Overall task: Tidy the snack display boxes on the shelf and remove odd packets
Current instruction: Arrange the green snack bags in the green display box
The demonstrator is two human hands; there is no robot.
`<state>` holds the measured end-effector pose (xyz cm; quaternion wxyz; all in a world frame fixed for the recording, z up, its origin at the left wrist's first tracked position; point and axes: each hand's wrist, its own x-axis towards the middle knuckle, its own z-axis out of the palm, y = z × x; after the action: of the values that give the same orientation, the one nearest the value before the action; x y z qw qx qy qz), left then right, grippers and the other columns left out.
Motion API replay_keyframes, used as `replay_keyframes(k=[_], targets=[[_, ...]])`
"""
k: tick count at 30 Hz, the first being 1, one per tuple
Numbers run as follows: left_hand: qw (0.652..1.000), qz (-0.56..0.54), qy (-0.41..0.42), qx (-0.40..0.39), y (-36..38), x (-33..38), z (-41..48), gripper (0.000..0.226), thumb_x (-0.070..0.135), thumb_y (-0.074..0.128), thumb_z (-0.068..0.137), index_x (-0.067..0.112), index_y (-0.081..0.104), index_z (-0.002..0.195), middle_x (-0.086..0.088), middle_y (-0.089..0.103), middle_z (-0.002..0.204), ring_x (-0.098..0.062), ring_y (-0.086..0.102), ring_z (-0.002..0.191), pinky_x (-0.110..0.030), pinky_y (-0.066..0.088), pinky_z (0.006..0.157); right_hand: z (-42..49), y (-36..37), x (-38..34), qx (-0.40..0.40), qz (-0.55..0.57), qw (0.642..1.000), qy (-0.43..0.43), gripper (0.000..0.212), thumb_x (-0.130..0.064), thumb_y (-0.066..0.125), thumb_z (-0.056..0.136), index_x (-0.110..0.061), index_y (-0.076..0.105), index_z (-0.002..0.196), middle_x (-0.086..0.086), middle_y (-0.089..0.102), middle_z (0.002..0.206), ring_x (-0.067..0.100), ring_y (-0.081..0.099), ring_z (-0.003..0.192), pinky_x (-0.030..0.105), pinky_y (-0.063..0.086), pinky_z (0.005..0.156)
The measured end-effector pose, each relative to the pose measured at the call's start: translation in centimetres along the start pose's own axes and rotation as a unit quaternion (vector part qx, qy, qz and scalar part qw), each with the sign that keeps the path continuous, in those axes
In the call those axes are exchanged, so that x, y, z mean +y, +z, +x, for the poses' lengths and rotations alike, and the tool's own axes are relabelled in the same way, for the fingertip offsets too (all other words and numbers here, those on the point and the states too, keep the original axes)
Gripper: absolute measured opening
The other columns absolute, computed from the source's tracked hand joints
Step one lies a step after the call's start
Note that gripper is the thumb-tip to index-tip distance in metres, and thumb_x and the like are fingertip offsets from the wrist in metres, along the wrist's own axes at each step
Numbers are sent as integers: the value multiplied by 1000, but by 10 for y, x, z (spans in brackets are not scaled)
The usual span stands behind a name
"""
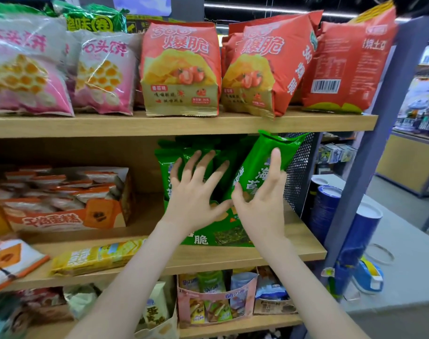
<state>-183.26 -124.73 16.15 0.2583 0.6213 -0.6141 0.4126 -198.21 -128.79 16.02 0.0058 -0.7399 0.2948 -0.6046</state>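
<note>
At the green box (208,238), left hand (193,192) spread; right hand (262,204) pinches tilted packet (262,157).

A green display box (208,232) sat at centre frame on the middle shelf (289,250), green packets (168,167) standing upright in it. The rightmost packet (258,165) tilted to the right, its top above the rest. At left an orange display box (61,220) held white-and-orange packets (61,189), and a yellow packet (96,256) lay flat near the shelf's front edge
</note>
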Motion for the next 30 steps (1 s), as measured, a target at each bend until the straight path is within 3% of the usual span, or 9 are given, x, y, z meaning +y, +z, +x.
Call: replay_keyframes(k=[3, 6, 9, 11, 14, 16, 18, 24, 30], targets=[[1000, -8, 8, -2, 0, -5, -1, 62, 63, 41, 89, 25, 56, 136, -9, 48, 144, -30, 34, 137, -54, 17, 111, -5, 1, 0, -21, -17, 1000, -1, 91, -23, 61, 89, -32, -7, 149, 21, 46, 107, 32, 50, 70, 46, 51, 69], [999, -33, 14, 7, 0, -10, -1, 54, 52, 39, 94, 24, 54, 137, -7, 48, 144, -29, 35, 137, -51, 17, 112, -6, 5, 1, -34, -51, 998, -19, 86, -29, 57, 88, -25, -2, 151, 15, 47, 92, 29, 49, 70, 41, 49, 67], [998, -60, 13, 20, -1, -14, -2, 51, 41, 39, 96, 23, 43, 144, -5, 48, 144, -27, 35, 137, -47, 16, 112, -16, 13, 4, -83, -113, 990, -18, 97, -26, 70, 83, -22, 1, 152, 10, 49, 84, 25, 49, 71, 38, 45, 63], [997, -76, 9, 26, -1, -13, -2, 51, 37, 36, 98, 22, 33, 147, -5, 48, 144, -26, 36, 137, -46, 19, 111, -21, 16, 5, -106, -132, 985, -18, 93, -31, 68, 85, -22, 5, 153, 7, 48, 84, 23, 48, 72, 36, 43, 65], [996, -82, 4, 28, 1, -10, -4, 50, 35, 34, 101, 20, 29, 148, -6, 48, 145, -26, 36, 137, -48, 24, 109, -17, 13, 2, -74, -123, 989, -26, 70, -42, 52, 90, -20, 20, 149, 10, 53, 101, 26, 50, 90, 41, 45, 76], [997, -80, 2, 22, 3, -8, -4, 51, 33, 36, 100, 20, 29, 149, -7, 46, 145, -27, 36, 137, -49, 25, 109, -8, 11, -2, -22, -113, 993, -24, 71, -44, 52, 90, -17, 20, 147, 19, 47, 129, 31, 45, 115, 45, 36, 92], [996, -83, 2, 22, 4, -8, -4, 53, 27, 40, 98, 20, 28, 149, -7, 45, 146, -27, 35, 137, -48, 25, 109, 8, 7, -3, -6, -115, 993, -25, 78, -46, 56, 88, -19, 16, 149, 19, 35, 143, 33, 36, 128, 45, 25, 102], [991, -118, -10, 60, 3, -5, -2, 52, 20, 37, 98, 21, 26, 149, 0, 42, 136, -26, 39, 128, -48, 26, 105, 16, 6, 11, -44, -164, 982, -84, 53, -39, 60, 85, -22, 49, 134, 8, 48, 135, 26, 46, 123, 49, 15, 110], [991, -99, 25, 83, 3, 4, 3, 45, 20, 35, 98, 16, 38, 142, -5, 59, 123, -25, 45, 115, -43, 29, 93, -12, 11, 18, -67, -170, 982, -41, 57, -54, 50, 87, -24, 43, 135, 10, 40, 147, 30, 30, 140, 56, 15, 111]])
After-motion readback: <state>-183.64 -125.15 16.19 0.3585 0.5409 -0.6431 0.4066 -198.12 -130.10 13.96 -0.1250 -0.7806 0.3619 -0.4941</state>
